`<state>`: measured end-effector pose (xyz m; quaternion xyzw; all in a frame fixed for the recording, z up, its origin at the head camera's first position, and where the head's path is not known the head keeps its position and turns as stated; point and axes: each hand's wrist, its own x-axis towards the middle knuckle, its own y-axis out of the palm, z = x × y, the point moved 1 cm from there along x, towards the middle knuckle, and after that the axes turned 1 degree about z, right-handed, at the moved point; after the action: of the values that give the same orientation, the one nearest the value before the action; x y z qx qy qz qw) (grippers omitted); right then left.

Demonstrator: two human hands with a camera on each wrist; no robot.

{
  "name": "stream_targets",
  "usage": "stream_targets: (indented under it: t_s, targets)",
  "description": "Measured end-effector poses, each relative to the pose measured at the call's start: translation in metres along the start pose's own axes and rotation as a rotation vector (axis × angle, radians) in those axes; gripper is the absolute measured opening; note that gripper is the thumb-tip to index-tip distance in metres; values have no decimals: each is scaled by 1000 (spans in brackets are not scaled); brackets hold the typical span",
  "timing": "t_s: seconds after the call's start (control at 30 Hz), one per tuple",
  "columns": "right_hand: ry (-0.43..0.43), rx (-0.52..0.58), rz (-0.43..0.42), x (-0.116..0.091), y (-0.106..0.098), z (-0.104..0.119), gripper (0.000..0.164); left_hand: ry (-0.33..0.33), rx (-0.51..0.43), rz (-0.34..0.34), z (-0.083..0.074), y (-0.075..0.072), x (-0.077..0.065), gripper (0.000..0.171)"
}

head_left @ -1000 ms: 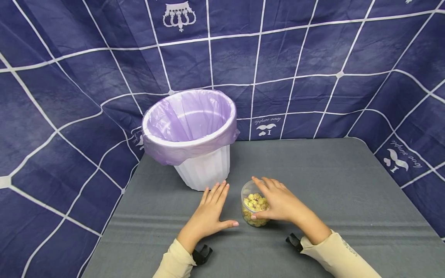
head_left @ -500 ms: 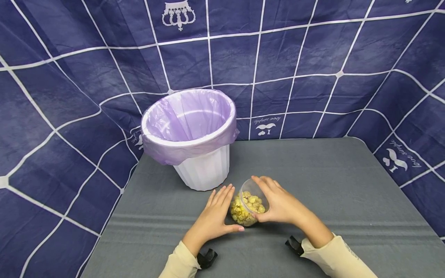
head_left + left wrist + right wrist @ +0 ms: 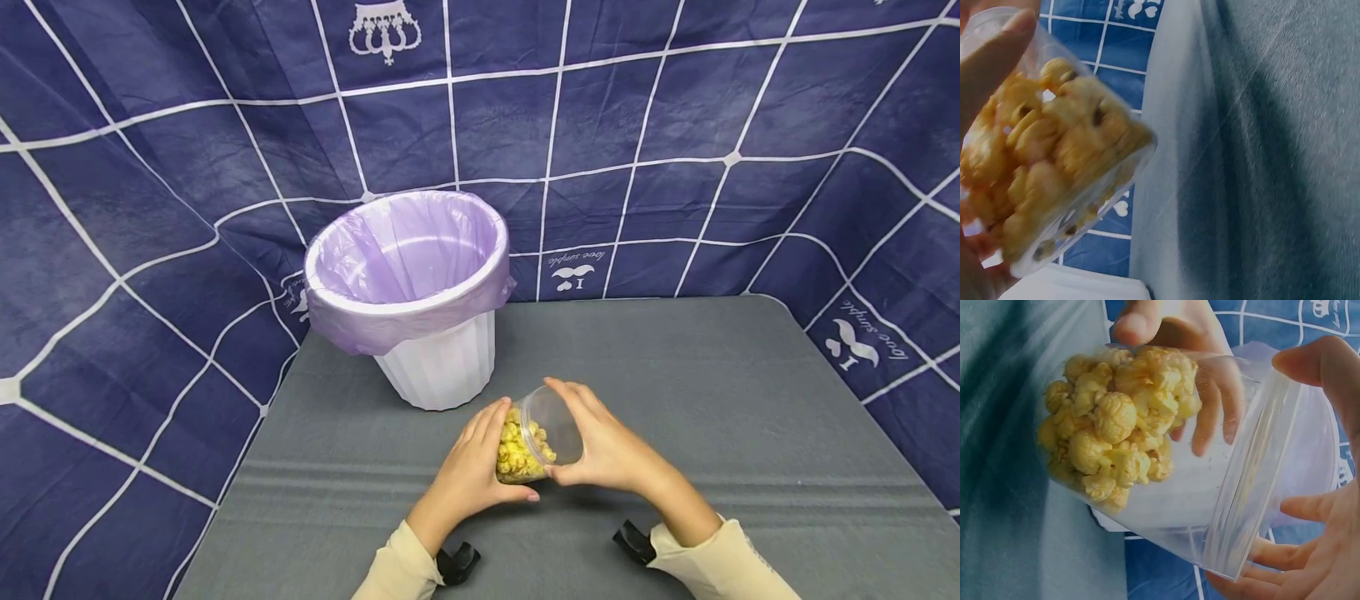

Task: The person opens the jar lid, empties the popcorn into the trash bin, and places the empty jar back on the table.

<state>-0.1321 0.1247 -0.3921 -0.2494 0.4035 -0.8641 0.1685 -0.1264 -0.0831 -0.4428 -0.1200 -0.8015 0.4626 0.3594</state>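
A clear plastic jar of yellow popcorn is held tilted on its side above the table, its base to the left. My right hand grips the jar by its ringed end, thumb on one side and fingers on the other. Whether a clear lid covers that end, I cannot tell. My left hand holds the base end, fingers behind it and thumb in front. In the left wrist view the popcorn fills the jar near its base. The right wrist view shows the popcorn gathered toward that base.
Behind the left hand stands a white bin lined with a purple bag. Grey cloth covers the table, and a blue curtain with white lines hangs at the back and sides. Black bands sit at both wrists.
The jar was upright in the right hand and has tipped over, its base swinging left. My left hand has moved right, from apart to holding the base end. The bin has stayed put.
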Motion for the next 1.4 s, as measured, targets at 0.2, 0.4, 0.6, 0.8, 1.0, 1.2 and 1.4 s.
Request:
stream_targets:
  t_s: [0.2,0.4,0.6,0.8,1.0,1.2,1.4]
  targets:
    - [21,34,-24,-3,4,2,105,-18,47,-90,-2,2,3,116]
    - [4,40,-33,-5,5,3,109,-7,78,-103,-3,-2,4,111]
    - [-38,17,-18,-5,5,2,104,23,99,-109,-2,-6,5,106]
    - [-61,33,0,-5,4,1,103,30,136,-100,-3,-11,6,102]
    - [-89,47,6,-6,4,-3,103,31,156,-89,-4,-14,8,98]
    - [-115,48,1,-6,4,-6,104,57,163,-113,-3,-14,10,97]
    - [-180,-6,3,-7,6,-6,105,49,131,-80,-1,-12,7,96]
